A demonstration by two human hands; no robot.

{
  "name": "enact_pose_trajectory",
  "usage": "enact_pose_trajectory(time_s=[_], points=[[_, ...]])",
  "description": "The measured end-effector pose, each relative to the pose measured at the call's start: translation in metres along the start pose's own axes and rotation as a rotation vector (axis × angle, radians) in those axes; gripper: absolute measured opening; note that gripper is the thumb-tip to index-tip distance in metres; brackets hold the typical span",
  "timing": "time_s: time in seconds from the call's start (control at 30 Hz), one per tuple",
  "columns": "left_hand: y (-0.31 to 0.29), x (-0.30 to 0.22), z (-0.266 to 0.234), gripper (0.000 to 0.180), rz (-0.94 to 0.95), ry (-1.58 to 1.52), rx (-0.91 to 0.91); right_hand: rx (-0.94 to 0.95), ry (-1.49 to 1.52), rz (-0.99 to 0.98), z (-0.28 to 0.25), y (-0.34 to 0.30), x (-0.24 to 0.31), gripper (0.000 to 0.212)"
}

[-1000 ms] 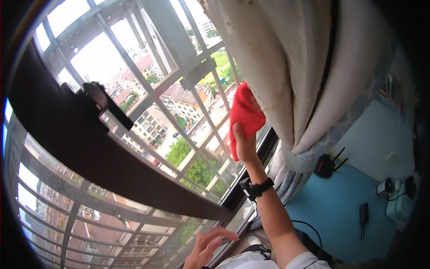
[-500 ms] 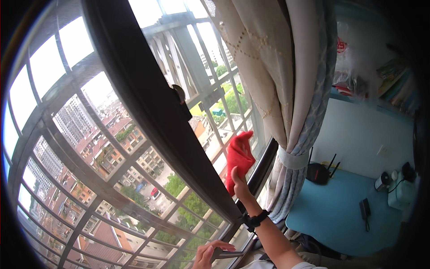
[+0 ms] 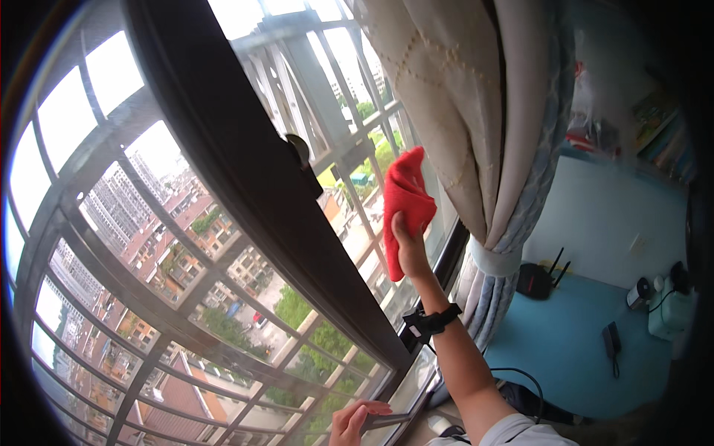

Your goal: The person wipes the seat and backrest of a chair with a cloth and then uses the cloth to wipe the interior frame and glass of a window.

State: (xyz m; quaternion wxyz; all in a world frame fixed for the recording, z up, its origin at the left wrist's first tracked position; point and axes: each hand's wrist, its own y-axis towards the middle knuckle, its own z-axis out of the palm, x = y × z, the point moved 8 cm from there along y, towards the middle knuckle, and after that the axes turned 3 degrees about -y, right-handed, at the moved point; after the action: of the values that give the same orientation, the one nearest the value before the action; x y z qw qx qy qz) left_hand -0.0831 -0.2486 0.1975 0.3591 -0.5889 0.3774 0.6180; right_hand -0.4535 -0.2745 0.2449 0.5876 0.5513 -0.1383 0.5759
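My right hand (image 3: 410,249) is closed around a red cloth (image 3: 408,195), thumb across its near side. The folded cloth is held up at the window pane (image 3: 372,260) between the dark window frame (image 3: 271,197) and the curtain; whether all of it touches the glass cannot be made out. A black band (image 3: 433,321) circles my right wrist. Low in the picture, my left hand (image 3: 354,422) rests by a grey rail (image 3: 390,421) at the window's bottom, fingers stretched over it. Its lower part is cut off by the picture's edge.
A beige curtain (image 3: 446,111), gathered by a pale tieback (image 3: 495,262), hangs right of the pane. Beyond it stands a blue table (image 3: 565,364) with a black router (image 3: 535,281) and a dark handheld device (image 3: 611,340). Metal bars (image 3: 186,293) cross outside the window.
My right hand has moved the red cloth upward along the pane, the forearm reaching farther into view. My left hand has stayed at nearly the same place.
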Motion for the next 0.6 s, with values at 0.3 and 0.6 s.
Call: enact_pose_trajectory(time_s=[0.3, 0.6], points=[[0.013, 0.031, 0.031, 0.038, -0.227, -0.057, 0.159, -0.049, -0.328, 0.160, -0.091, -0.160, -0.209, 0.066], [0.028, 0.008, 0.047, 0.048, -0.140, 0.028, 0.120, 0.014, -0.636, -0.266, 0.027, -0.055, 0.054, 0.070]])
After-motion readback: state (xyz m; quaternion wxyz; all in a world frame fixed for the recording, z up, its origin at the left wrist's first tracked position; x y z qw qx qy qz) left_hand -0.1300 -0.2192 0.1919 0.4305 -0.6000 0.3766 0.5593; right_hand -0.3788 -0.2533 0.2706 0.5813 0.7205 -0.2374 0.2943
